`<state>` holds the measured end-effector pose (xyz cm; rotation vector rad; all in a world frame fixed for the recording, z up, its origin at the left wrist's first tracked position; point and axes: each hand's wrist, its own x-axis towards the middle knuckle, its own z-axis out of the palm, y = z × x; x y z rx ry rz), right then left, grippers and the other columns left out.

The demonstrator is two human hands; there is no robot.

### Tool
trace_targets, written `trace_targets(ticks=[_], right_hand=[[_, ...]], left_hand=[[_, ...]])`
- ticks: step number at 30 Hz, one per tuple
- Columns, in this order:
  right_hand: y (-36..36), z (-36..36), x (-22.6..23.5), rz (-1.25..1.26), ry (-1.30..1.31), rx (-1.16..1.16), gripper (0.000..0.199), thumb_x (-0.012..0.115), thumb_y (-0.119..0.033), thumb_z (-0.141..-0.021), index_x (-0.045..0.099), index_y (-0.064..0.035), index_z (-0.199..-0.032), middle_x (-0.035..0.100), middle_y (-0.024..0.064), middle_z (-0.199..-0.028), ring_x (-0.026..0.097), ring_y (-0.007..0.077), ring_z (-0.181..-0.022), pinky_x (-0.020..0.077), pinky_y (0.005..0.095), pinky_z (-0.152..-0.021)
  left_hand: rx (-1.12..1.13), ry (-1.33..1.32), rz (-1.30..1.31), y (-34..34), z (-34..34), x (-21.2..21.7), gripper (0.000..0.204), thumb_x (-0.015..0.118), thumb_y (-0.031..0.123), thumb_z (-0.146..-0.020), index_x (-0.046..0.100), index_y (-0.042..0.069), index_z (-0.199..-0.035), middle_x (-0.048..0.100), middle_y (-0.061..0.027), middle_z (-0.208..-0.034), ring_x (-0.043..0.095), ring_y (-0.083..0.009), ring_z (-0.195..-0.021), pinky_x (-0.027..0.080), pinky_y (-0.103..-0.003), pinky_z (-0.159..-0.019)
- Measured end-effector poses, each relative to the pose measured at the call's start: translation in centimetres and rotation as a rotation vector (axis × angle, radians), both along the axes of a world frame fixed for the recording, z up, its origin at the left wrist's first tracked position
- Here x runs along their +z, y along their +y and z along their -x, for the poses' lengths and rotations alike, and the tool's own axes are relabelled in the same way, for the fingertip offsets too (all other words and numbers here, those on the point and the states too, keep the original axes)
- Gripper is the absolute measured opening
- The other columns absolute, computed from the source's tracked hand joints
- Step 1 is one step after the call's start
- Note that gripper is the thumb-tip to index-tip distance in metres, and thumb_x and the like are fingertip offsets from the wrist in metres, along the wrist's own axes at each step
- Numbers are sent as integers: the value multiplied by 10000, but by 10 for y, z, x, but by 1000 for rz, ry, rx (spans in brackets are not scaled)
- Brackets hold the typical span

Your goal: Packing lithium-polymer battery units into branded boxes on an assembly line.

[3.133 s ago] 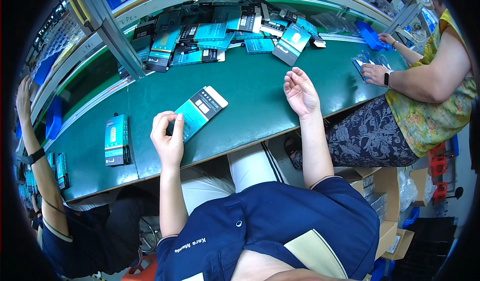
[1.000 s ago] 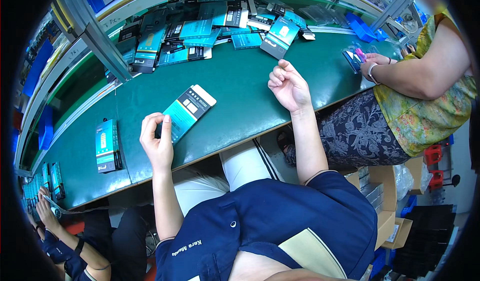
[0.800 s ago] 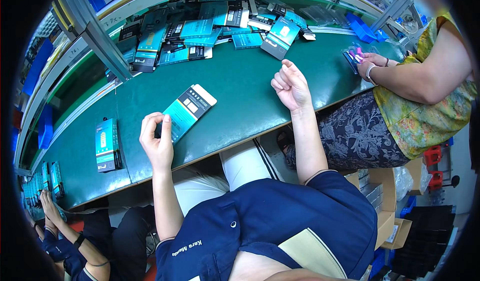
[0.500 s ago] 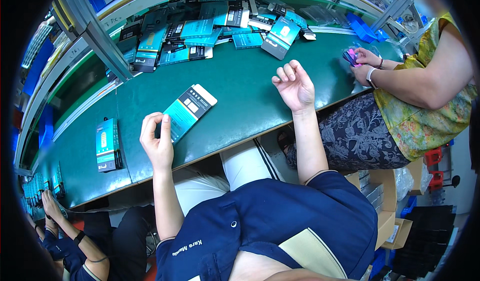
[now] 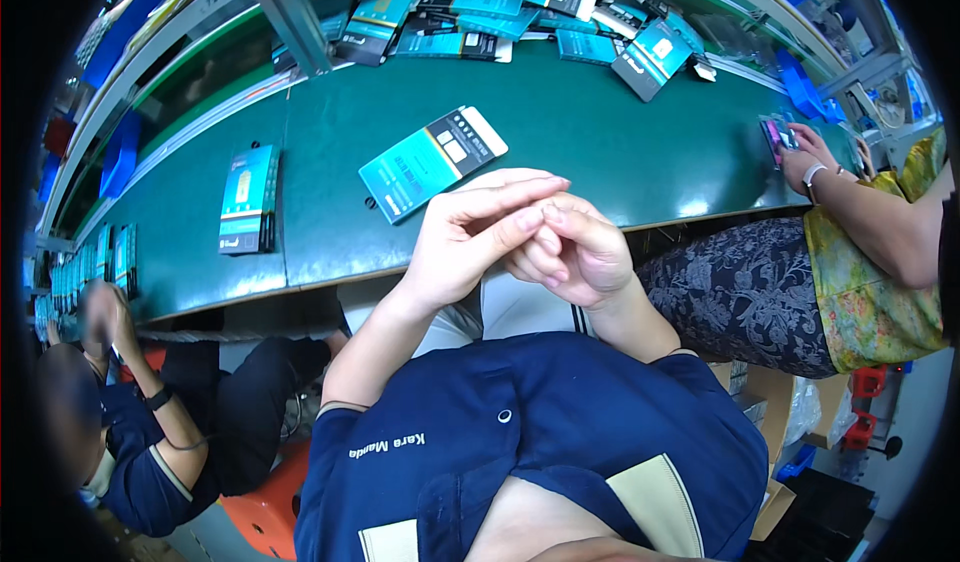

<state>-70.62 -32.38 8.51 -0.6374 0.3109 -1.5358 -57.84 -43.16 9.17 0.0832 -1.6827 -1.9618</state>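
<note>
My left hand (image 5: 462, 237) and my right hand (image 5: 577, 252) meet just over the table's front edge, thumbs and fingertips pressed together. Both are closed, and whatever may be between the fingers is hidden. Just beyond my left hand, a flat teal and black cardboard box (image 5: 425, 167) lies tilted on the green table (image 5: 560, 112); its white end flap sticks out at the far right end. Neither hand seems to hold this box. Farther left rests a small stack of similar boxes (image 5: 248, 202).
A heap of teal and black boxes (image 5: 480, 12) lies along the back. At right, a co-worker's hands (image 5: 805, 157) hold a small dark and pink item. Another co-worker's hand (image 5: 112, 317) is by a row of boxes (image 5: 85, 272) at far left. A metal post (image 5: 285, 12) rises behind.
My left hand has let go of the teal box, which now lies on the table. Both hands have come together in front of me. The view has shifted, moving the scene in the picture.
</note>
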Motion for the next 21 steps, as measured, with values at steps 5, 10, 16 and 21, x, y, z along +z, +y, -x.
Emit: trace_targets(ticks=[5,10,16,21], right_hand=[[14,-7,10,28,44,63,318,489,-208,-1011,556,-40,-749,456,9,-569,421,103,-472,342,261,-505],[23,-14,9,14,24,93,326,485,-191,-997,555,-41,-717,464,14,-563,408,102,-460,335,261,-501],[24,-18,6,40,-36,169,334,459,-185,-973,550,-52,-680,470,32,-517,384,106,-438,339,269,-510],[25,-23,3,28,-56,187,342,439,-194,-969,535,-66,-667,466,37,-503,370,112,-422,349,284,-531]], left_hand=[[-66,105,-19,9,-11,6,254,621,32,-896,698,-14,-1133,619,-245,-1206,612,-303,-1119,485,-384,-966],[-75,144,1,15,-18,6,233,670,-12,-842,725,-9,-1069,641,-241,-1159,620,-331,-1106,490,-422,-965],[-90,216,97,13,-21,5,255,694,-52,-791,733,-12,-1040,673,-214,-1095,627,-347,-1079,495,-452,-942],[-71,266,166,13,-22,5,241,703,-67,-770,741,-16,-1002,695,-208,-1035,639,-349,-1047,508,-445,-912]])
